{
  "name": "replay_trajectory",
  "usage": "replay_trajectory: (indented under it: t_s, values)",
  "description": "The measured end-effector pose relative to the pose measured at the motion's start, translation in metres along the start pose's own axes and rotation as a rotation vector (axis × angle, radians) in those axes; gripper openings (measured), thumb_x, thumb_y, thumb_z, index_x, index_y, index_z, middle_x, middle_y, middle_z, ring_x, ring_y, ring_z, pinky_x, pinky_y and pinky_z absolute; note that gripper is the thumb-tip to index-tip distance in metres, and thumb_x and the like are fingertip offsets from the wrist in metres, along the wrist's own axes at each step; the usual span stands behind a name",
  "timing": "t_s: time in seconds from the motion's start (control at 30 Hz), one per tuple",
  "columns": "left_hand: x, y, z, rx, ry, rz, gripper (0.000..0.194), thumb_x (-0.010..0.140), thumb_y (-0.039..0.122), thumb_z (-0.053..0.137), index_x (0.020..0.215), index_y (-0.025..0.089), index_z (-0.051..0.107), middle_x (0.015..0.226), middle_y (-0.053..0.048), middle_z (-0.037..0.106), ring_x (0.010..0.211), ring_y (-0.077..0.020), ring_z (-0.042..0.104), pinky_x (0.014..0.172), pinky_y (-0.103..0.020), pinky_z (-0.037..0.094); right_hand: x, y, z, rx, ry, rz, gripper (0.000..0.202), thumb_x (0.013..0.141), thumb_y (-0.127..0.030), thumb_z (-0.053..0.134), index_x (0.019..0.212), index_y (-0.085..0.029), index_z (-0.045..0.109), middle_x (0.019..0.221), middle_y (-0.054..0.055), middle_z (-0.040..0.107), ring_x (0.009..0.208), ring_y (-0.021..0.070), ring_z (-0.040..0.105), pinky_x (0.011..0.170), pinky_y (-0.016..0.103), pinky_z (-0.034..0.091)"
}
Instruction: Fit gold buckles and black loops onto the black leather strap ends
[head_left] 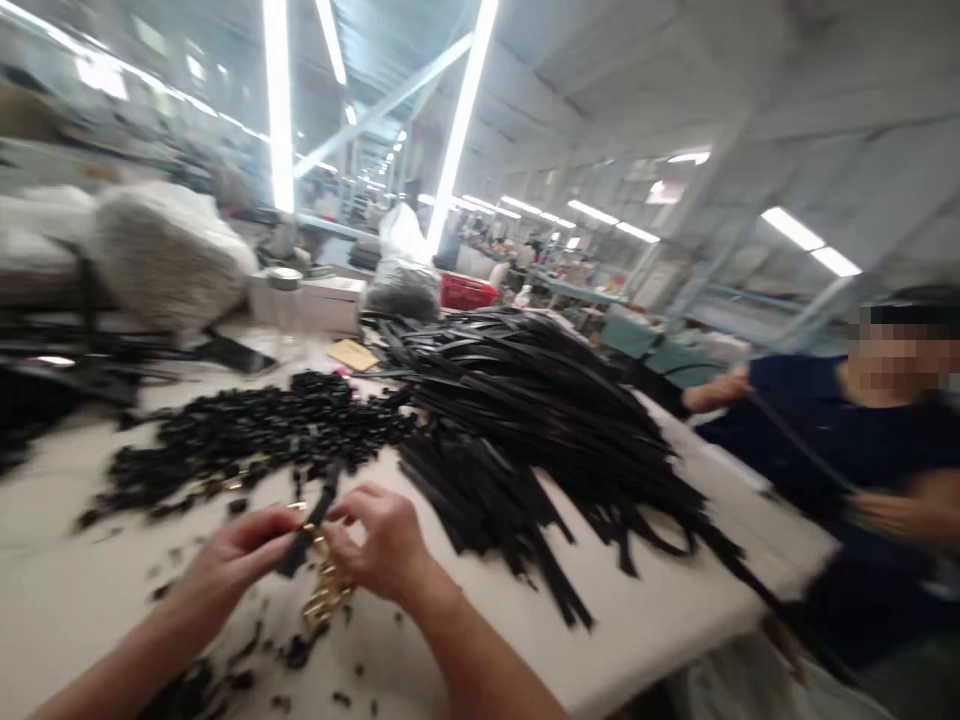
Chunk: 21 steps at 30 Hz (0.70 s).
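Strip [298,552], black, one: lay between the hands, above the near-left tabletop [525,645]. Left hand [251,550]: pinched it. Right hand [382,540]: fingers curled beside it; blur hid their grip. Handling: a short, flat hold near the gold pieces [324,600] likely limited twisting. Black pieces [247,430]: heaped beyond. Strip pile [525,390]: right.
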<state>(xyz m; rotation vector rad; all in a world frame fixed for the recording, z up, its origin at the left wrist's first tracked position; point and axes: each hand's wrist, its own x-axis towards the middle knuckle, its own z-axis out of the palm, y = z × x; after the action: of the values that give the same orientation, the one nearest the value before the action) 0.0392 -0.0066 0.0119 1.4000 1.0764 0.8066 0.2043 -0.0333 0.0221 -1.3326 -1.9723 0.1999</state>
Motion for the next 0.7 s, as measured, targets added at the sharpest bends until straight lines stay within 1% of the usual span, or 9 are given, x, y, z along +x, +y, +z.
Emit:
replay_trajectory:
  t_s: [0.03,0.1,0.2,0.27,0.33,0.47,0.57,0.63,0.7]
  values:
    - [-0.002,0.000,-0.008,-0.057,0.011,0.019,0.039,0.063,0.052,0.073,0.072,0.015,0.069,0.069,-0.003,0.063,0.068,-0.0180,0.056,0.061,-0.026,0.046,-0.001,0.001,0.003,0.106,-0.049,0.025,0.008,0.080,-0.018,0.060,0.085,-0.018,0.066,0.082,0.002,0.066,0.074,0.0137,0.061,0.069,0.023,0.049]
    - [-0.001,-0.003,-0.014,-0.160,-0.029,0.048,0.033,0.065,0.046,0.073,0.071,0.014,0.069,0.065,-0.002,0.060,0.063,-0.0142,0.051,0.060,-0.024,0.043,-0.001,0.004,0.011,0.295,-0.101,0.042,0.014,0.080,-0.016,0.060,0.092,-0.019,0.067,0.089,0.002,0.066,0.080,0.0150,0.061,0.074,0.025,0.050]
    - [0.003,-0.009,-0.012,-0.276,-0.027,0.079,0.026,0.068,0.039,0.073,0.073,0.014,0.068,0.067,-0.001,0.060,0.063,-0.0124,0.050,0.062,-0.023,0.042,-0.001,0.004,0.018,0.513,-0.067,0.072,0.022,0.084,-0.024,0.063,0.105,-0.021,0.068,0.101,0.004,0.066,0.096,0.0184,0.060,0.086,0.029,0.048]
    - [0.004,-0.011,-0.008,-0.313,-0.036,0.091,0.023,0.069,0.036,0.073,0.073,0.014,0.068,0.065,0.000,0.058,0.062,-0.0113,0.048,0.061,-0.022,0.041,-0.002,0.001,0.018,0.613,-0.041,0.109,0.025,0.085,-0.030,0.065,0.108,-0.022,0.068,0.106,0.005,0.065,0.101,0.0202,0.060,0.089,0.031,0.049]
    - [0.003,-0.012,-0.005,-0.317,-0.058,0.100,0.021,0.071,0.034,0.073,0.071,0.014,0.069,0.061,0.001,0.055,0.059,-0.0101,0.046,0.059,-0.021,0.039,-0.003,-0.001,0.019,0.720,-0.044,0.158,0.028,0.086,-0.035,0.064,0.110,-0.022,0.069,0.108,0.006,0.065,0.098,0.0212,0.062,0.085,0.032,0.051]
    - [0.001,-0.012,-0.001,-0.335,-0.068,0.089,0.025,0.069,0.037,0.076,0.068,0.013,0.069,0.062,0.000,0.056,0.058,-0.0096,0.048,0.057,-0.021,0.041,-0.006,0.000,0.028,1.019,-0.098,0.315,0.037,0.087,-0.043,0.060,0.115,-0.021,0.066,0.106,0.007,0.066,0.079,0.0196,0.067,0.068,0.032,0.056]
    - [0.001,-0.012,0.002,-0.339,-0.048,0.078,0.029,0.067,0.040,0.077,0.069,0.012,0.069,0.060,0.000,0.057,0.056,-0.0096,0.050,0.056,-0.021,0.043,-0.008,0.000,0.033,1.081,-0.091,0.373,0.037,0.087,-0.044,0.061,0.115,-0.021,0.066,0.102,0.007,0.068,0.075,0.0191,0.067,0.068,0.032,0.056]
    - [0.001,-0.015,0.004,-0.312,-0.053,0.094,0.030,0.070,0.041,0.075,0.073,0.012,0.071,0.062,-0.001,0.059,0.057,-0.0102,0.053,0.057,-0.022,0.045,-0.007,0.000,0.033,1.051,-0.071,0.386,0.035,0.086,-0.044,0.061,0.111,-0.020,0.068,0.098,0.007,0.070,0.077,0.0200,0.067,0.069,0.032,0.056]
    - [0.001,-0.018,0.005,-0.280,-0.079,0.117,0.029,0.074,0.040,0.072,0.079,0.012,0.071,0.065,-0.002,0.061,0.059,-0.0109,0.056,0.059,-0.022,0.047,-0.007,-0.001,0.030,0.995,-0.039,0.395,0.033,0.086,-0.044,0.061,0.106,-0.020,0.071,0.094,0.006,0.071,0.083,0.0220,0.067,0.072,0.033,0.056]
